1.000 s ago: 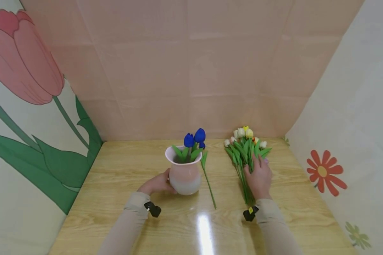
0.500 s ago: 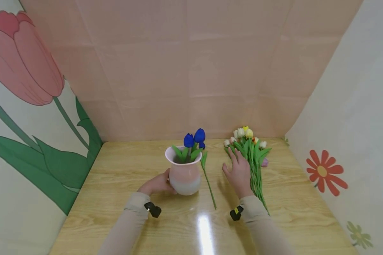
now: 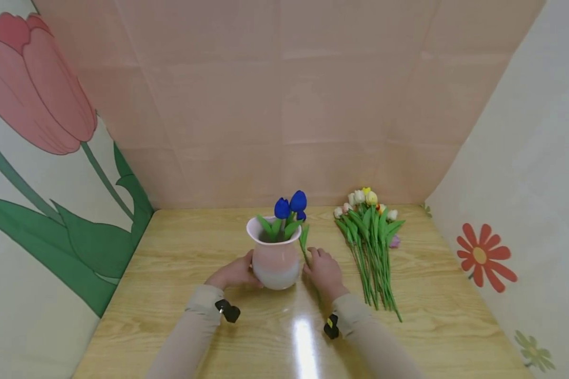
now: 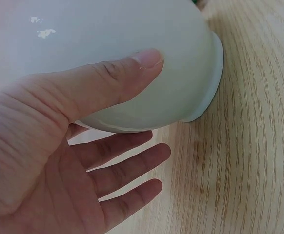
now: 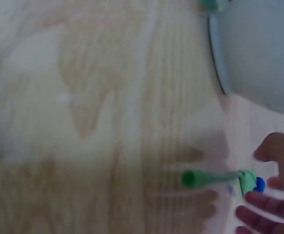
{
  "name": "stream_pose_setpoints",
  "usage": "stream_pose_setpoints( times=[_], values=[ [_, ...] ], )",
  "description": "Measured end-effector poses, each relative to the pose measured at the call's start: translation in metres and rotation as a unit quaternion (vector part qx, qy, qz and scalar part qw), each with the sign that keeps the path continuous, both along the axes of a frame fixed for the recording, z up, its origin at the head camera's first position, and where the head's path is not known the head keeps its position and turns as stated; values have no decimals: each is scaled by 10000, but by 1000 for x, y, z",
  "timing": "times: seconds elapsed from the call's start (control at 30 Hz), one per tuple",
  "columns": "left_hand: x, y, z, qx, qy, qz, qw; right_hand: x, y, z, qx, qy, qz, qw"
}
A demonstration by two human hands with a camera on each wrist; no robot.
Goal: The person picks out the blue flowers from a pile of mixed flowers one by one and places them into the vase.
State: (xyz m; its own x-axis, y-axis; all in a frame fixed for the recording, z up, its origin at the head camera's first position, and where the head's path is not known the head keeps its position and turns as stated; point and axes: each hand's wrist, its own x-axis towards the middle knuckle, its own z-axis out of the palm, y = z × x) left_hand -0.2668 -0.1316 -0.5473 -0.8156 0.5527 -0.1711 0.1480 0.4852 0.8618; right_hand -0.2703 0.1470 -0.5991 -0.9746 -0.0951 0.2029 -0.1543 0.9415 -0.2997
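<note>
A pink-and-white vase [image 3: 276, 267] stands on the table with two blue tulips [image 3: 297, 201] in it. My left hand [image 3: 234, 273] holds its left side. In the left wrist view the thumb [image 4: 125, 73] lies on the vase wall and the other fingers are partly behind it. Right of the vase, a single blue tulip [image 3: 304, 239] lies on the table, its bloom partly hidden behind those in the vase. My right hand [image 3: 324, 271] is over its stem. In the right wrist view the stem [image 5: 210, 178] lies between the spread thumb and fingers.
Several white, yellow and other tulips [image 3: 372, 237] lie bunched at the right, stems toward me. A wooden table [image 3: 189, 237] carries everything, with a pink backdrop [image 3: 280, 105] behind and flower-printed walls at both sides.
My right hand has left the tulip bunch and moved left to the lone blue tulip's stem. The left hand and vase stay in place.
</note>
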Motion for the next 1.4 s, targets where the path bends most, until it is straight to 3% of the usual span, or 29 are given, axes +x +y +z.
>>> stream_pose_setpoints(
  times=[0.17, 0.43, 0.6, 0.83, 1.03, 1.2, 1.27, 1.4],
  values=[
    [-1, 0, 0, 20, 21, -12, 10000, -2, -6, -11, 75, -573, -229, 9981],
    [-1, 0, 0, 39, 26, -44, 10000, 4, -16, -6, 34, -432, -280, 9987],
    [-1, 0, -1, 8, -21, -29, 10000, 4, -16, -3, -15, -464, -564, 9973],
    [-2, 0, -3, -87, 33, -41, 9999, 2, -1, -4, -478, -846, -546, 9938],
    [-1, 0, -1, -37, 0, -46, 10000, -4, 14, 7, -1457, -952, -619, 9828],
    [-2, -1, -1, -2, -63, -20, 10000, -4, 25, 30, -1959, -462, -797, 9763],
    [-1, -1, -1, -23, -82, -9, 10000, -1, 27, 46, -2213, -28, -765, 9722],
    [-2, -1, -1, -59, -93, -2, 9999, 8, 26, 79, -2728, 1063, -599, 9543]
  ],
)
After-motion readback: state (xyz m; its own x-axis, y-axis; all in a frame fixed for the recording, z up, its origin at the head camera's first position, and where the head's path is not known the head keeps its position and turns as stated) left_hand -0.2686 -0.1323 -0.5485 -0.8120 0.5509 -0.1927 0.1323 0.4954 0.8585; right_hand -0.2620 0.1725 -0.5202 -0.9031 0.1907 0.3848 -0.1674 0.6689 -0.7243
